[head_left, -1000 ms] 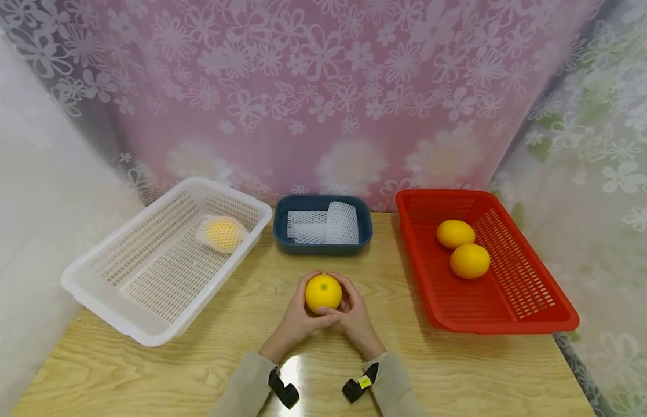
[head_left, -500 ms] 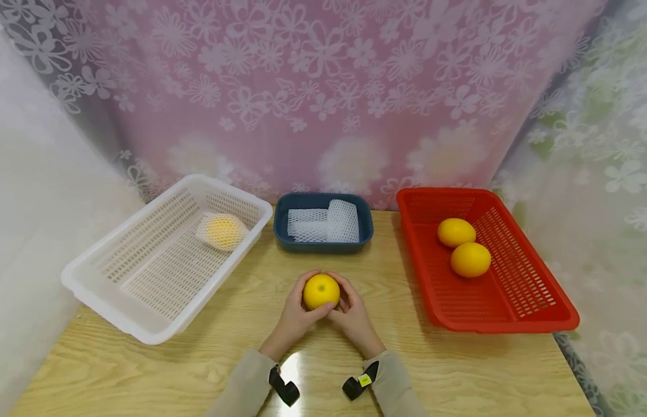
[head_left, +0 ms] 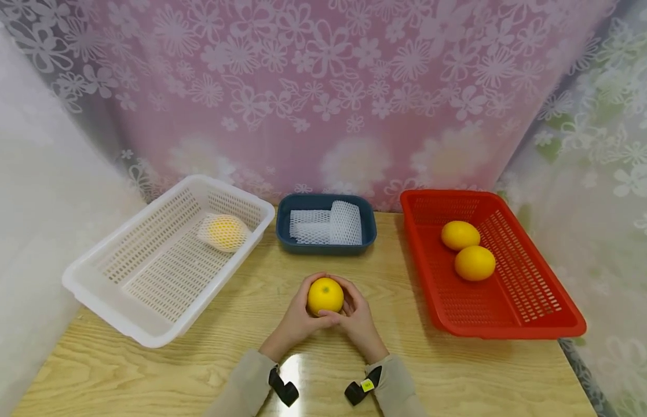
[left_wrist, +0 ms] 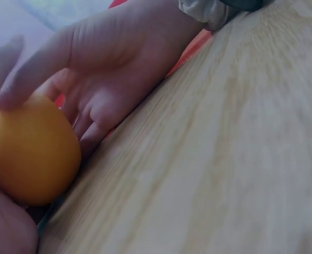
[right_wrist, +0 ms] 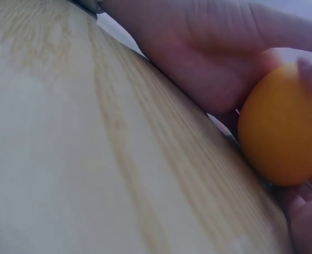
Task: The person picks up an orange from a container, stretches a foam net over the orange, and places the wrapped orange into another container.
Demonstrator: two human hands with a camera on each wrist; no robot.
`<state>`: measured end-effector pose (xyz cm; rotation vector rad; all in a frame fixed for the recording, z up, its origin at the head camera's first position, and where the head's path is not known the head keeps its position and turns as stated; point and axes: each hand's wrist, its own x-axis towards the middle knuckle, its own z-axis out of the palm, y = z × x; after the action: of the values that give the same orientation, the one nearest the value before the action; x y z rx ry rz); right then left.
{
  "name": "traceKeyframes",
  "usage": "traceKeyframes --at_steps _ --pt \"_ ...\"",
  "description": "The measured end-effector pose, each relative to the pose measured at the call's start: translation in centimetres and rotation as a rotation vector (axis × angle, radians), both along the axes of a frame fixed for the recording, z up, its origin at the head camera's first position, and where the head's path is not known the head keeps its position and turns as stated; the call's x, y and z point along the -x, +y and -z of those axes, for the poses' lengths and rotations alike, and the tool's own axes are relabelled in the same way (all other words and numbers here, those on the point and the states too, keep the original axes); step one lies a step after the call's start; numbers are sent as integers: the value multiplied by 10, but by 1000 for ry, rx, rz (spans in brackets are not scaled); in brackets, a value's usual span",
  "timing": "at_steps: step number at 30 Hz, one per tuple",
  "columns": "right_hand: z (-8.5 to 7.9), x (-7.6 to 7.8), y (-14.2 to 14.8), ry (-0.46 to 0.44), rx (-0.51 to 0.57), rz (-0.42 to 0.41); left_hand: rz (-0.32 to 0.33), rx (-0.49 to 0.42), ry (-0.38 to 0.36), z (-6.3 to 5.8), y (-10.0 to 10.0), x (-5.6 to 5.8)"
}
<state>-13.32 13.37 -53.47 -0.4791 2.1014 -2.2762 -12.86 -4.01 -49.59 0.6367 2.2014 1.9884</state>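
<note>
A yellow lemon (head_left: 325,295) sits at the middle front of the table, cupped between both hands in the head view. My left hand (head_left: 296,317) curls round its left side, and my right hand (head_left: 361,322) holds the right side. The thumbs come together at the lemon's near side. In the left wrist view the lemon (left_wrist: 37,151) looks more orange, with the right hand (left_wrist: 111,58) beyond it and fingers near the tabletop. The right wrist view has the lemon (right_wrist: 285,127) low over the wood, with the left hand (right_wrist: 209,53) behind it.
A white basket (head_left: 114,321) at left holds one lemon in a foam net (head_left: 226,233). The blue tray (head_left: 325,249) at the back contains white foam nets (head_left: 346,223). Two lemons (head_left: 475,263) lie in the red basket (head_left: 511,331) at right. A pink curtain (head_left: 302,116) hangs behind.
The lemon stays between the hands and shifts only slightly. The left thumb lay up against it half a second ago; now the right thumb lies across in front. The head view has shifted a little.
</note>
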Motion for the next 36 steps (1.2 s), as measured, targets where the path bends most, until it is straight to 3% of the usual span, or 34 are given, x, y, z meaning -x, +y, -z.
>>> traceKeyframes --at_steps 5,9,13,16,22,26,30,33,36 --pt "-2 0 1 12 27 -25 -6 -9 -19 2 1 1" --pt "-4 -1 1 -7 -5 1 -42 28 -22 17 5 6" --pt "-7 -2 3 -68 -40 77 -92 38 -24 31 10 11" --pt "-12 -1 6 -94 -46 143 -111 24 -22 36 10 12" --pt "-35 7 13 -3 -70 261 -126 16 4 41 9 13" --pt "-61 25 14 165 -143 311 -116 30 19 41 8 13" --pt "-87 54 13 325 -243 331 -109 44 34 40 8 14" --pt "-101 76 12 357 -339 337 -103 42 28 39 9 14" --pt "-108 95 12 314 -451 327 -96 36 17 39 9 13"
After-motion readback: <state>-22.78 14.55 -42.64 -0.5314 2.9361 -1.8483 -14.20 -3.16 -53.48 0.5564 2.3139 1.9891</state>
